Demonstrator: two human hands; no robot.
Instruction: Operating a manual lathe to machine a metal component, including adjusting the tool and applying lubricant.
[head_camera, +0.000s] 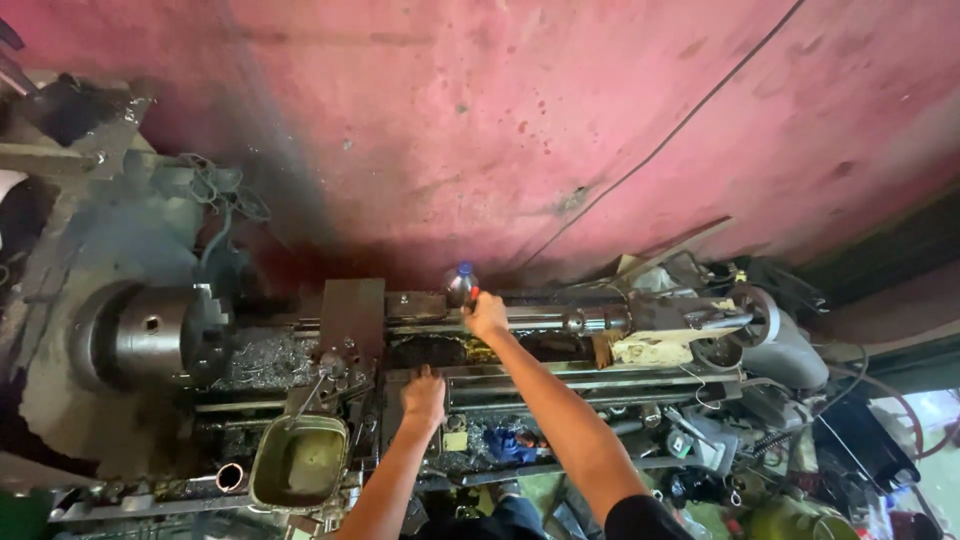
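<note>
With my left hand (424, 398) flat and open, bracing on the lathe (560, 375) bed, I keep my right hand (487, 315) closed on the small bottle (461, 283) behind the carriage, lifting it straight, clear of the chuck (165, 335).

You are looking through a wide lens that is bending the pink wall (560, 130) and stretching the edges. Daylight is coming in from four o'clock, the corner at nine o'clock is sitting in shadow, and the lathe (330, 350) metal is glinting faintly.
</note>
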